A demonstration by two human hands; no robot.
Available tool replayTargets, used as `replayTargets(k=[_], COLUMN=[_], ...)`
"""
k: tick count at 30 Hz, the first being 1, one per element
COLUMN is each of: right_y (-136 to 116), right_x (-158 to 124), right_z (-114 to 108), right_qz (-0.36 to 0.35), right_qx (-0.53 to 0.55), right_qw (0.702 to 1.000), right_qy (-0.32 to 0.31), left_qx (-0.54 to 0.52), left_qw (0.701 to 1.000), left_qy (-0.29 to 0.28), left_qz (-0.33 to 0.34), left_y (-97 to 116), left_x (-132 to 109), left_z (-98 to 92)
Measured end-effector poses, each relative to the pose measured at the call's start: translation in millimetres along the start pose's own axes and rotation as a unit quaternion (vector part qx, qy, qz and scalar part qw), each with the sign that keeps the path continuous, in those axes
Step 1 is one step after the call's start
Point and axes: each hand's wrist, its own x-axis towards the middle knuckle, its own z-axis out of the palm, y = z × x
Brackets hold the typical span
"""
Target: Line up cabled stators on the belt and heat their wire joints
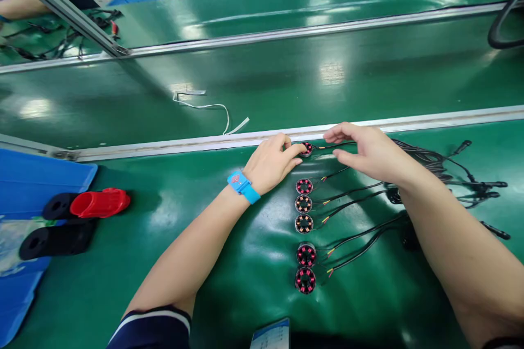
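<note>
At the far end of a column of round motor stators, my left hand, wearing a blue wristband, has its fingers closed at the edge of one small stator. My right hand hovers over that stator's black cable, thumb and fingers apart, holding nothing I can see. Nearer me lie several more stators with red or copper windings, among them a red one, a copper one and a larger red one. Thin coloured wire ends run from them into black cables, partly hidden under my right forearm.
Coiled cables with black connectors lie at the right. A blue bin, a red plastic part and black parts are at the left. A metal rail crosses behind my hands, with a white strip beyond it.
</note>
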Motion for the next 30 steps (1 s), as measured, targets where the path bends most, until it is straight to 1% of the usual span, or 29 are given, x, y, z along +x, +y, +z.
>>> replayTargets(k=[1,3,6,8,10,13,15,18,21,24,26,28,30], right_y=[2.2,7.9,16.4,19.6,20.3,17.8,14.8,9.4,4.6,1.8,1.5,2.8,5.4], right_x=[4.6,13.1,21.3,22.4,20.9,17.0,14.8,12.2,10.5,10.2,11.0,12.2,13.1], right_z=[2.7,11.4,26.6,33.4,36.1,33.6,29.9,24.9,23.4,25.2,27.0,28.7,30.4], right_qz=[-0.012,-0.022,-0.035,-0.048,-0.05,-0.03,-0.019,0.009,0.072,0.132,0.156,0.168,0.17], right_qx=[-0.035,-0.072,-0.066,-0.051,-0.044,-0.052,-0.04,0.026,0.134,0.234,0.282,0.309,0.313], right_qw=[0.999,0.997,0.997,0.997,0.997,0.998,0.999,0.997,0.984,0.959,0.944,0.933,0.932], right_qy=[-0.007,-0.01,-0.01,-0.021,-0.028,-0.023,-0.03,-0.066,-0.09,-0.086,-0.077,-0.069,-0.063], left_qx=[0.015,0.04,0.069,0.093,0.121,0.154,0.167,0.176,0.163,0.153,0.151,0.15,0.147], left_qw=[1.0,0.999,0.998,0.995,0.99,0.982,0.979,0.977,0.979,0.98,0.98,0.981,0.982], left_qy=[-0.003,-0.007,0.001,0.016,0.03,0.039,0.032,0.016,0.014,0.022,0.026,0.025,0.019], left_qz=[-0.002,-0.005,0.012,0.038,0.07,0.106,0.115,0.117,0.12,0.125,0.124,0.122,0.12], left_y=[-2.3,-5.1,-7.1,-8.3,-8.9,-7.4,-4.8,-0.6,2.1,3.5,4.2,5.0,5.8], left_x=[5.2,12.5,14.5,10.8,5.3,-2.4,-5.4,-6.7,-6.5,-6.2,-6.0,-5.8,-5.5], left_z=[4.7,13.5,19.5,16.8,9.7,-3.3,-9.8,-13.8,-13.2,-12.5,-12.8,-13.0,-12.3])
